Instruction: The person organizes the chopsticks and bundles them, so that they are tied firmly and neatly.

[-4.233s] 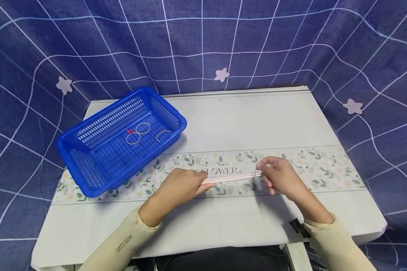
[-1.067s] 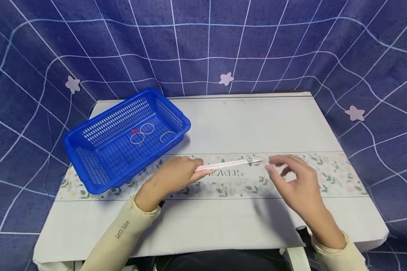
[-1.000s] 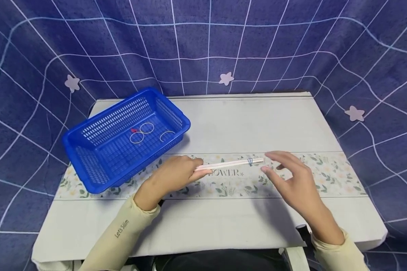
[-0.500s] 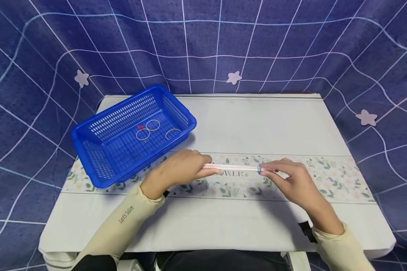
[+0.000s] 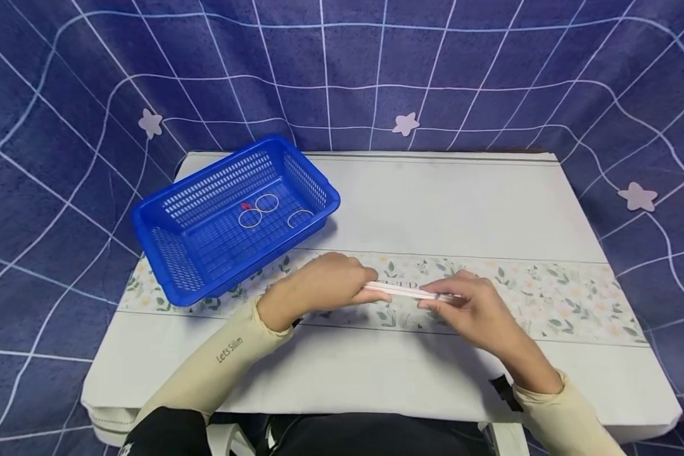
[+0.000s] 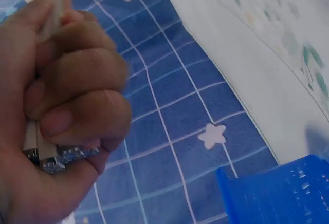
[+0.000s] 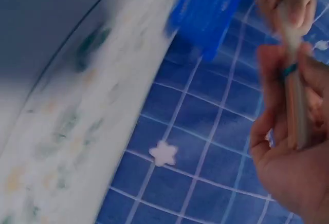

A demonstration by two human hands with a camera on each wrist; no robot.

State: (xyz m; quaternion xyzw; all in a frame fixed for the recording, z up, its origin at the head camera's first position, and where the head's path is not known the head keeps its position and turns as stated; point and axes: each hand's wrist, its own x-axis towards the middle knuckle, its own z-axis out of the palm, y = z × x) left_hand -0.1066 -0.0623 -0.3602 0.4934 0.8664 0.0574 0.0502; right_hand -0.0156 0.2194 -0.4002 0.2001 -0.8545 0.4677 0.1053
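A bundle of pale pink-white chopsticks (image 5: 401, 290) is held level over the table between the two hands. My left hand (image 5: 336, 282) curls its fingers round one end; silvery patterned tips (image 6: 54, 160) stick out below the little finger in the left wrist view. A blue rubber band (image 7: 289, 70) goes round the bundle towards its other end. My right hand (image 5: 467, 304) pinches the chopsticks at the band between thumb and fingers, and their bare ends lie inside the palm.
A blue plastic basket (image 5: 236, 278) stands at the table's left, holding several thin pale rings (image 5: 266, 203) and a small red item (image 5: 246, 206). A floral strip crosses the white table (image 5: 433, 196). Blue grid-patterned cloth (image 5: 353, 76) hangs behind and at both sides.
About a second ago my right hand was off the chopsticks, fingers apart. It has since taken hold at the band, which now sits closer to my left hand along the bundle.
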